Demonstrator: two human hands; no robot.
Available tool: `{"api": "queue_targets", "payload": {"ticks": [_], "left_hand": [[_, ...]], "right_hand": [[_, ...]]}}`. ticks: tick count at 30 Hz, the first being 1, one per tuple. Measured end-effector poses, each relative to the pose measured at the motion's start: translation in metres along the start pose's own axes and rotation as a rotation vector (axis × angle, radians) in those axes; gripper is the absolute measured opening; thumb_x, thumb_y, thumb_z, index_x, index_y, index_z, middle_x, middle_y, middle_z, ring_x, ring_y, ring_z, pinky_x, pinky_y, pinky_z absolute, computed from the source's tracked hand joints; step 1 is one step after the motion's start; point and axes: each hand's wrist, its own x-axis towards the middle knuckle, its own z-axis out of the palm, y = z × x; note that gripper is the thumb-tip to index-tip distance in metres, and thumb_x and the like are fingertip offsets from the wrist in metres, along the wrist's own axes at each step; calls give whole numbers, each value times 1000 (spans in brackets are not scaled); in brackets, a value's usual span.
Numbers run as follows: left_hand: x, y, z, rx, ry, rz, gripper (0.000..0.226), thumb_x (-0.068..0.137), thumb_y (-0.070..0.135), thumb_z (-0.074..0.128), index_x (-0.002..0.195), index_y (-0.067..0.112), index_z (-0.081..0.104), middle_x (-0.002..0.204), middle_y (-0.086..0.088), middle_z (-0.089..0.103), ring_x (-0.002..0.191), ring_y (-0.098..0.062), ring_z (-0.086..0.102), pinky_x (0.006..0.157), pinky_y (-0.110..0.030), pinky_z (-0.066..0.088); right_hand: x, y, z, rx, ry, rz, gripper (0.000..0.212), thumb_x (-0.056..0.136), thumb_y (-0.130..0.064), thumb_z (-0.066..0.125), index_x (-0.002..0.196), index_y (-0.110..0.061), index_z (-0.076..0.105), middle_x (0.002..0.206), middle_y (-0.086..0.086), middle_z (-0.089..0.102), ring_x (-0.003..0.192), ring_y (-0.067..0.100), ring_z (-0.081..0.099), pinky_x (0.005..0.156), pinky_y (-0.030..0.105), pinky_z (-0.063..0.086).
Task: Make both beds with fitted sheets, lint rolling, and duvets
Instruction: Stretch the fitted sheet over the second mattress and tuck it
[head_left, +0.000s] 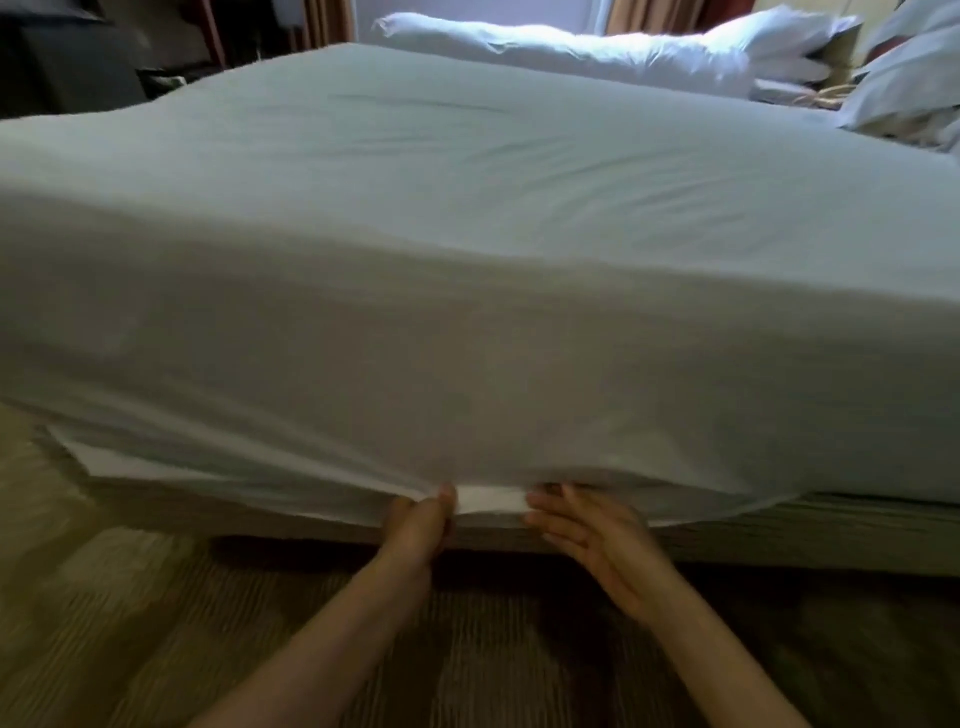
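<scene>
1. Covering the near bed (831, 519): fitted sheet (467, 234), white, drawn over the top and down the near side. Shallow creases cross the top. The lower hem hangs loose along the near side, above the bed's base.
2. Left hand (422, 522): at the sheet's lower hem, about mid-length of the near side. Thumb and fingers are curled, pinching a gathered fold of the hem, and creases fan out to the left from the pinch.
3. Right hand (584, 538): just beside the left, low against the same hem. Fingers are straight and slightly spread, holding nothing, with the fingertips at the sheet's edge. Whether they press the cloth cannot be told, as the frame is blurred there.
4. White strip (488, 501): shows between the two hands, under the hem. It is possibly an under-layer or the mattress edge.
5. Far bed (779, 91): beyond the near bed, well apart from the hands. White bedding (571, 54) lies heaped on it.
6. Pillows (904, 78): white, piled at the upper right.
7. Carpet (156, 597): patterned, tan and brown, under both forearms.
8. Curtains (324, 21): brownish, at the top of the view, left of the bright window.
</scene>
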Motion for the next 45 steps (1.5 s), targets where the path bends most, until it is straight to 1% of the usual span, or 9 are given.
{"api": "queue_targets", "payload": {"ticks": [11, 16, 23, 26, 29, 34, 39, 42, 45], "left_hand": [[-7, 5, 45, -357, 205, -149, 47, 92, 18, 56, 134, 1, 43, 130, -17, 54, 115, -35, 55, 99, -44, 46], [-18, 14, 55, -573, 172, -306, 45, 91, 27, 58, 133, 12, 49, 133, -5, 55, 115, -20, 58, 84, -24, 47], [-46, 33, 47, -535, -114, -420, 39, 97, 25, 38, 59, 17, 41, 37, 5, 47, 47, -7, 40, 57, -22, 37], [-51, 42, 40, -524, -181, -338, 33, 97, 18, 38, 66, 9, 46, 62, -7, 58, 58, -19, 55, 58, -26, 45], [-58, 43, 41, -479, -242, -258, 27, 98, 21, 40, 82, 2, 52, 86, -12, 57, 76, -23, 56, 73, -34, 45], [-61, 37, 38, -520, -299, -165, 29, 90, 19, 53, 103, -7, 55, 119, -20, 60, 105, -27, 60, 95, -36, 43], [-51, 21, 26, -508, -624, -126, 106, 33, 17, 95, 125, -2, 47, 124, -21, 61, 112, -32, 62, 97, -47, 47], [-46, 16, 40, -507, -661, -99, 110, 32, 26, 97, 128, 4, 49, 125, -15, 62, 114, -28, 61, 99, -47, 46], [-40, 19, 52, -561, -653, -50, 110, 27, 27, 98, 125, 6, 51, 122, -16, 64, 112, -31, 62, 101, -45, 40]], "right_hand": [[3, -42, -25, 249, 489, 208, 29, 100, -9, 30, 79, -11, 51, 57, 4, 67, 38, 10, 61, 55, 27, 41], [-5, -59, -49, 494, 570, 149, 29, 99, -5, 31, 75, -2, 47, 89, 12, 58, 105, 23, 58, 93, 31, 44], [-2, -44, -65, 556, 443, -9, 21, 96, -1, 36, 82, -1, 53, 86, 13, 57, 71, 21, 62, 103, 35, 41], [-10, -40, -86, 585, 274, -35, 17, 77, 6, 58, 94, 6, 56, 94, 23, 63, 81, 30, 66, 104, 41, 43], [-10, -49, -103, 555, 168, 14, 84, 13, 6, 85, 92, 11, 57, 88, 30, 67, 76, 37, 70, 80, 47, 54], [-11, -63, -112, 580, 183, 107, 32, 75, 6, 49, 107, 8, 50, 116, 33, 53, 103, 43, 56, 89, 46, 49], [-7, -60, -113, 675, 70, 0, 104, 15, 1, 89, 113, 4, 54, 112, 26, 61, 108, 40, 57, 72, 51, 53], [-6, -52, -99, 711, 68, -47, 35, 74, -2, 67, 107, -1, 56, 106, 19, 62, 103, 31, 59, 79, 43, 53], [1, -43, -95, 786, 25, -100, 32, 78, -5, 66, 109, -4, 58, 110, 19, 63, 108, 30, 59, 91, 45, 52]]}}
